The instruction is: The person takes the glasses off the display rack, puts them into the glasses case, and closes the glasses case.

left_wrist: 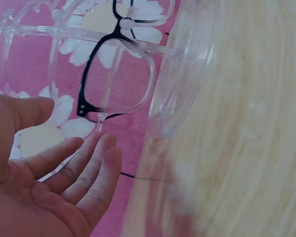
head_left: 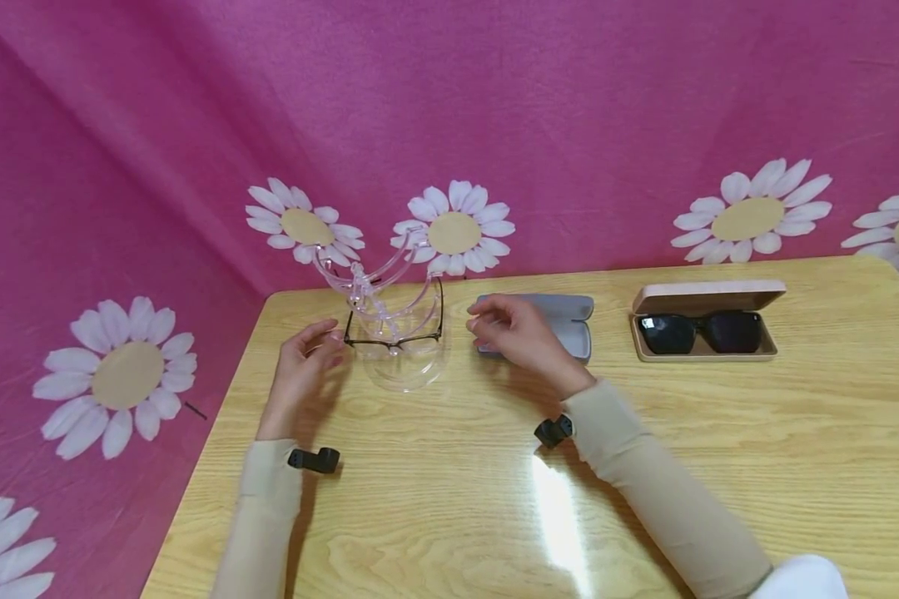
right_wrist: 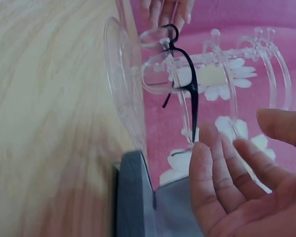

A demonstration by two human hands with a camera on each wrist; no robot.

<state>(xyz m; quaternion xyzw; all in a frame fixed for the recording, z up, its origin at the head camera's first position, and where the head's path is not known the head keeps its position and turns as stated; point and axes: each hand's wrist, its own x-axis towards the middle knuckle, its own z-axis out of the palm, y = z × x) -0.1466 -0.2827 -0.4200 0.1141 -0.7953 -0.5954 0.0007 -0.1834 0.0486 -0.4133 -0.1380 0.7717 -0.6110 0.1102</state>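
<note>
Black half-rim eyeglasses [head_left: 394,342] sit on the lowest tier of a clear plastic display stand [head_left: 361,287], lenses facing the front of the table. Beside their left end is my left hand [head_left: 305,363], its fingers loosely extended and holding nothing. On the other side, my right hand [head_left: 523,339] hovers over a grey glasses case [head_left: 578,329] that stands open, and partly hides it. In the right wrist view, relaxed right fingers [right_wrist: 222,170] lie near the tip of one temple arm. The left wrist view has the left fingertips [left_wrist: 108,143] just below the frame's corner.
To the right, an open pinkish case [head_left: 712,293] holds dark sunglasses [head_left: 700,333]. Everything stands on a wooden table [head_left: 434,491]. A magenta cloth [head_left: 569,125] with white daisies hangs along its back and left side.
</note>
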